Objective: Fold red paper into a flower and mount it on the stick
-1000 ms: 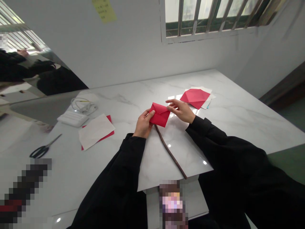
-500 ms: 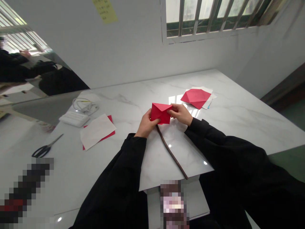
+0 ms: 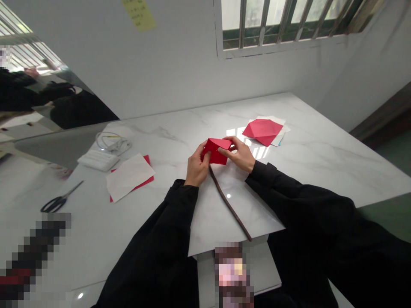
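Note:
Both my hands hold a folded piece of red paper (image 3: pixel 219 157) above the marble-patterned table. My left hand (image 3: pixel 196 167) grips its left side, with the thumb on the near face. My right hand (image 3: pixel 241 155) pinches the right side, thumb in front and fingers along the top edge. The paper looks like a small envelope with its upper part bent. Below it a thin brown stick (image 3: pixel 229 204) lies on the table, running to the near edge; its upper end is hidden behind the paper and my left hand.
At the back right lies a stack of red and white folded paper (image 3: pixel 263 131). On the left are white and red sheets (image 3: pixel 130 177), black scissors (image 3: pixel 61 200), a white box (image 3: pixel 98 160) and a coiled white cable (image 3: pixel 113 140). A person in dark clothes (image 3: pixel 22 92) shows at the far left.
My right thumb has moved left across the paper and the right fingers now reach over its top edge. My left thumb has shifted upward. The paper's shape has bulged.

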